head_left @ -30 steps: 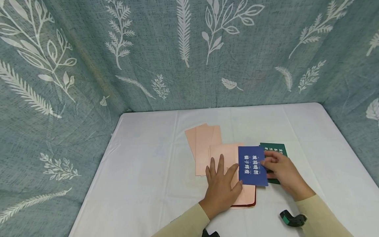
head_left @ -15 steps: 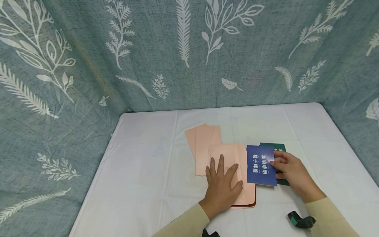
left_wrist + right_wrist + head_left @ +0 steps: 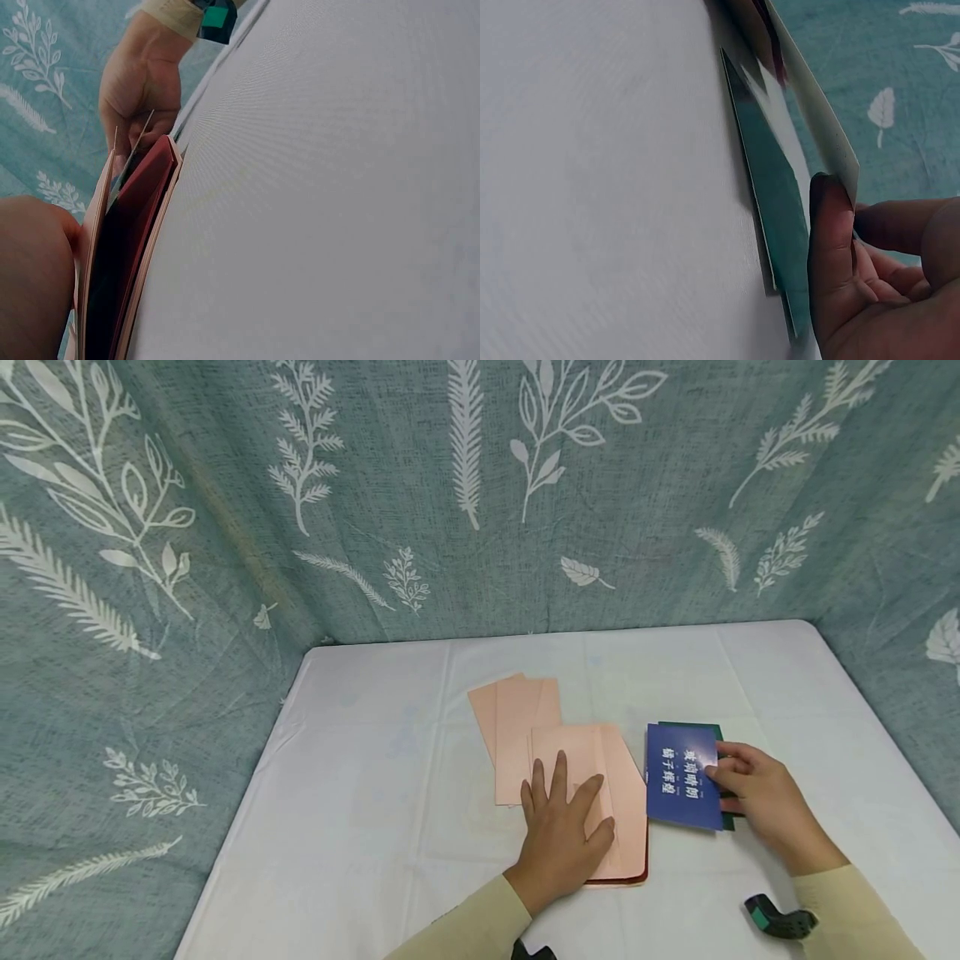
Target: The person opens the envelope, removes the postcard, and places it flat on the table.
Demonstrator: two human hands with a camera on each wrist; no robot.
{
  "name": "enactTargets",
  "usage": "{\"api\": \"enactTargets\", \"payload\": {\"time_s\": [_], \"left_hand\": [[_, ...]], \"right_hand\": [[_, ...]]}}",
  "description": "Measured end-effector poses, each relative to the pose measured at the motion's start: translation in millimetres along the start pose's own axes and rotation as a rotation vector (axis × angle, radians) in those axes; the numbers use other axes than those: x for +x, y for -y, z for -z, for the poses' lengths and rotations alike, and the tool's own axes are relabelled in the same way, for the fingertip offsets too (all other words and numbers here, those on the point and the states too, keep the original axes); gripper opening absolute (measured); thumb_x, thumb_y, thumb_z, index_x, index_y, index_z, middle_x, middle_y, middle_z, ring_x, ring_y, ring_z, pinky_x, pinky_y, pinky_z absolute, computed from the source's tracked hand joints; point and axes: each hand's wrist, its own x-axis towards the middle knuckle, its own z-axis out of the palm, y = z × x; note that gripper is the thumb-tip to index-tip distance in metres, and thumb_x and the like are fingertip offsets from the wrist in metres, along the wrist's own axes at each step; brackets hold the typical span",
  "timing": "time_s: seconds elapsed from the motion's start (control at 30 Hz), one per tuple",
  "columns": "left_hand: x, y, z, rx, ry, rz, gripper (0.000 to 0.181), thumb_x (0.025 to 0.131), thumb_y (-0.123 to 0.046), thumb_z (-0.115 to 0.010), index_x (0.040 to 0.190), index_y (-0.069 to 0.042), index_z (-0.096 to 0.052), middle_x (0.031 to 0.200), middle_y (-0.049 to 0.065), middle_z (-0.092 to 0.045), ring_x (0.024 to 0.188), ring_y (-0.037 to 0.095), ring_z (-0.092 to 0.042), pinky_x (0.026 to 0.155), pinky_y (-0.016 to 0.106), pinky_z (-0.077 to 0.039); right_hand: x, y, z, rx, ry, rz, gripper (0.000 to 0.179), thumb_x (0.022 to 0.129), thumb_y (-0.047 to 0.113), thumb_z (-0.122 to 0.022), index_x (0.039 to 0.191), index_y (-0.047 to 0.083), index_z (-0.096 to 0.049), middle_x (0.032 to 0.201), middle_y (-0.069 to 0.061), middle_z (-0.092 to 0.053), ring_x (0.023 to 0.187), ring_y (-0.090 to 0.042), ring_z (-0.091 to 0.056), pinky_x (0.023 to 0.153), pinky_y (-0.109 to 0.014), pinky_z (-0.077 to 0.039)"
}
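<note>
My right hand (image 3: 772, 806) pinches the right edge of a blue card (image 3: 678, 781) printed with white Chinese characters. The card is tilted, and in the right wrist view it stands clear of the green card (image 3: 761, 172) beneath, which lies close to the white tablecloth. In the head view the blue card covers most of the green one. My left hand (image 3: 558, 852) rests with spread fingers on a pink envelope (image 3: 626, 793) with a slanted flap. A dark red layer (image 3: 146, 184) shows in the gap below it in the left wrist view.
More pink envelopes (image 3: 517, 727) lie fanned out behind the left hand. A white cloth (image 3: 360, 793) covers the table. A green-grey curtain (image 3: 420, 485) with white leaf prints hangs around it. A black device (image 3: 780, 918) sits at the right wrist.
My right hand has drawn the blue card to the right, off the pink envelope and over the green card. The left hand has stayed in place.
</note>
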Motion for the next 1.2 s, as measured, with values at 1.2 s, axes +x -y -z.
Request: {"api": "enactTargets", "payload": {"time_s": [1.2], "left_hand": [[2.3, -3.2, 2.1, -0.020, -0.003, -0.004, 0.055, 0.103, -0.038, -0.061, 0.156, -0.021, -0.061, 0.176, 0.026, -0.019, 0.159, 0.058, -0.005, 0.117, 0.081, -0.008]], "right_hand": [[1.9, -10, 19, -0.052, -0.087, -0.032, 0.058, 0.113, 0.014, -0.055, 0.159, -0.015, -0.037, 0.127, -0.029, -0.066, 0.088, -0.013, -0.069, 0.073, -0.033, -0.063]]}}
